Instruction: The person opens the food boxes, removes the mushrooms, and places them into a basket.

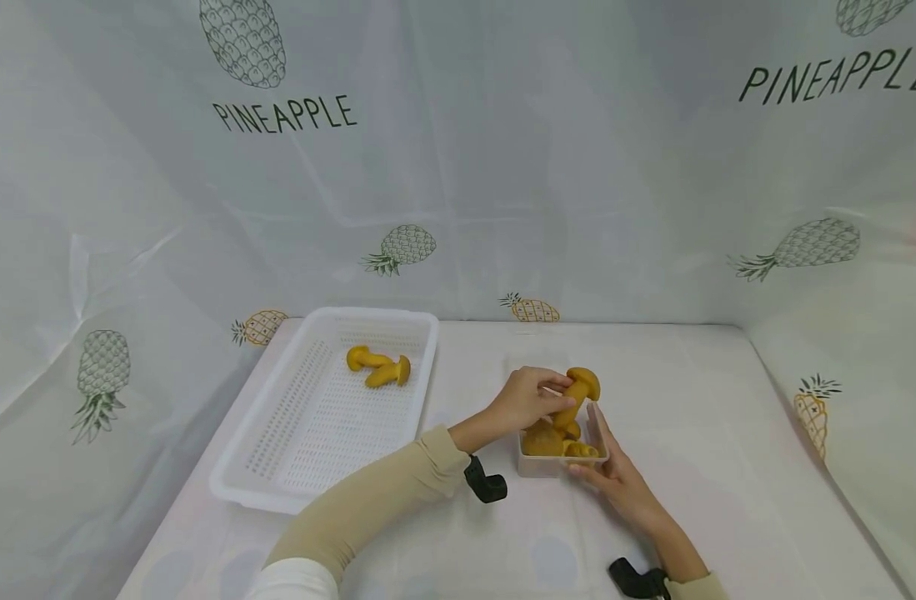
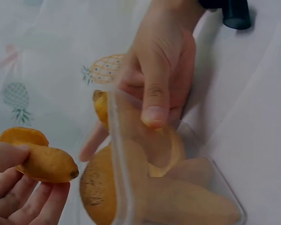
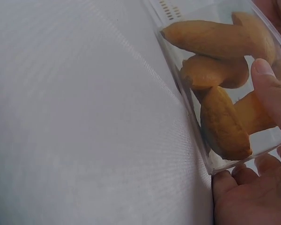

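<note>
Thumb and fingers of my left hand (image 1: 528, 400) pinch a yellow-brown mushroom (image 1: 575, 396) by its stem, over a clear plastic box (image 1: 543, 467). In the left wrist view this mushroom (image 2: 49, 163) shows its cut stem end, apart from the box. Several more mushrooms (image 3: 225, 124) lie inside the box, seen through its wall in the right wrist view. My right hand (image 1: 615, 479) holds the box at its right side, its thumb (image 3: 267, 82) against the wall and the other fingers around the corner.
A white perforated basket (image 1: 236, 475) stands on the left of the table, with two mushrooms (image 1: 388, 372) in its far part. Behind the table hangs a pale sheet (image 1: 458, 150) printed with pineapples. A second clear container (image 1: 536, 350) shows faintly behind the box.
</note>
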Action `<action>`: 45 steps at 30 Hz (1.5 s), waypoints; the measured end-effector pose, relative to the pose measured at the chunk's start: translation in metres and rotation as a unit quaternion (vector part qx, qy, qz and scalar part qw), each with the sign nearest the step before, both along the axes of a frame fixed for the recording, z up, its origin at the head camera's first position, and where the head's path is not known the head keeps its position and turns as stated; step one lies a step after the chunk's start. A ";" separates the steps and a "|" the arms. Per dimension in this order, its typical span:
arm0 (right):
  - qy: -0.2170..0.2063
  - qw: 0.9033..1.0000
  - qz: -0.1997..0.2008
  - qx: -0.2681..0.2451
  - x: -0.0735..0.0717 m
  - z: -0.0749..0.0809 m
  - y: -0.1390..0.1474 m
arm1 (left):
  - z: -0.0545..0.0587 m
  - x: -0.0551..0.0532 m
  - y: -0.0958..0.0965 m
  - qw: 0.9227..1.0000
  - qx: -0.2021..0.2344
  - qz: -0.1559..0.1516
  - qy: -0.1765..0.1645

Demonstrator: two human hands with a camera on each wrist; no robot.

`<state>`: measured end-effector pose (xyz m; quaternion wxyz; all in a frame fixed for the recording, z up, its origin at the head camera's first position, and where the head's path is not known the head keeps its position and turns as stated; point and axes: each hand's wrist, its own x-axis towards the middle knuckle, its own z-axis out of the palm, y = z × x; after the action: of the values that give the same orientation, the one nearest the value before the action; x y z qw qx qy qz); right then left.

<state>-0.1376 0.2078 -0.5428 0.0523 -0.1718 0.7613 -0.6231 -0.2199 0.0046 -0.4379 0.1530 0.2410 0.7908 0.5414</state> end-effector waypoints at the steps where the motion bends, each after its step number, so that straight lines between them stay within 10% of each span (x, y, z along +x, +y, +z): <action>1: 0.001 1.000 0.001 0.000 0.000 -0.001 0.000 | 0.001 0.000 -0.001 1.000 0.007 0.000 -0.003; 21: 0.009 1.000 0.006 -0.015 -0.003 -0.004 -0.003 | 0.028 -0.001 -0.041 0.999 0.048 0.007 -0.012; 45: 0.010 1.000 -0.007 -0.004 -0.001 -0.004 -0.002 | 0.024 -0.015 -0.136 0.991 0.035 0.130 0.002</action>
<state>-0.1385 0.2055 -0.5468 0.0393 -0.1727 0.7603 -0.6250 -0.2350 -0.1317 -0.4137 0.0713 0.1424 0.7962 0.5837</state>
